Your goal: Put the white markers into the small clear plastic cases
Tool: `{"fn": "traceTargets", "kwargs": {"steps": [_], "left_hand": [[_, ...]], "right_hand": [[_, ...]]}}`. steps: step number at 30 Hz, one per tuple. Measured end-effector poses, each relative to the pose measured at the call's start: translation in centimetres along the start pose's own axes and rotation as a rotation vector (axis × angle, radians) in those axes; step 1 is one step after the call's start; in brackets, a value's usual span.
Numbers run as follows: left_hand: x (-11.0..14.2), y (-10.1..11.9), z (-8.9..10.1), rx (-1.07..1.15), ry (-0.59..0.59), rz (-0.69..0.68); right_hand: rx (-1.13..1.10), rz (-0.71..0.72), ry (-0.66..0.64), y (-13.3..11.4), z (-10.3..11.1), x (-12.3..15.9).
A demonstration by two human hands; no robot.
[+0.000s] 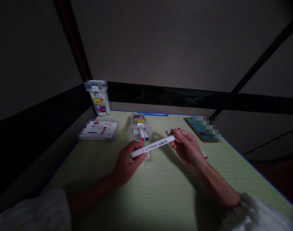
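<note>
A white marker [156, 145] with black print is held slantwise above the table between both hands. My left hand [127, 162] pinches its lower left end, where a bit of green shows. Fingers of my right hand [187, 147] are closed on the upper right end. Just behind the marker lies a clear plastic case [139, 122], its open end facing me, with a pink-ended marker [142, 134] and a dark green-ended marker [146, 134] inside. Its lid [148, 158] rests on the table below. More markers lie partly hidden behind my right hand, one with a light blue end [168, 132].
At the back left stands an upright clear case [99, 99] full of markers. In front of it lies a flat marker case [99, 130]. A phone-like slab [199, 130], partly blurred out, lies at the right. The pale green table [160, 199] has a blue edge and meets walls behind.
</note>
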State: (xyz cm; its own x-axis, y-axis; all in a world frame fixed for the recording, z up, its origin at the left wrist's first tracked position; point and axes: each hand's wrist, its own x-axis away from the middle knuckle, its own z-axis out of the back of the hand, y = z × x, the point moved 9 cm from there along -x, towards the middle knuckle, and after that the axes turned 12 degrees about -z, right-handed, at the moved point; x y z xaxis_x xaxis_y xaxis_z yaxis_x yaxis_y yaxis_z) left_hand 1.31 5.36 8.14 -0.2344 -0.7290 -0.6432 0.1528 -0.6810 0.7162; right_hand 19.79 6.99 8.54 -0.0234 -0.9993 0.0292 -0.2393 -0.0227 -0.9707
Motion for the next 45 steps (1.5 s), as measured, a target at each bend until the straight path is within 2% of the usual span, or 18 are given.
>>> {"fn": "traceTargets", "kwargs": {"steps": [6,16,24,38,45], "left_hand": [[-0.1,0.5,-0.2,-0.04,-0.051,-0.021],[0.0,1.0,-0.7,-0.09,-0.142,-0.059],[0.0,1.3,-0.9,-0.072,-0.184,-0.103],[0.0,2.1,-1.3,-0.122,-0.237,-0.19],[0.1,2.2,-1.5,-0.16,-0.264,-0.21]], "right_hand": [[0.031,-0.006,-0.055,0.1,-0.8,0.1],[0.099,-0.043,-0.046,0.9,-0.7,0.2],[0.195,0.021,-0.048,0.7,-0.7,0.4],[0.089,-0.115,-0.087,1.4,-1.3,0.2],[0.083,-0.133,-0.091,1.6,-1.2,0.0]]}}
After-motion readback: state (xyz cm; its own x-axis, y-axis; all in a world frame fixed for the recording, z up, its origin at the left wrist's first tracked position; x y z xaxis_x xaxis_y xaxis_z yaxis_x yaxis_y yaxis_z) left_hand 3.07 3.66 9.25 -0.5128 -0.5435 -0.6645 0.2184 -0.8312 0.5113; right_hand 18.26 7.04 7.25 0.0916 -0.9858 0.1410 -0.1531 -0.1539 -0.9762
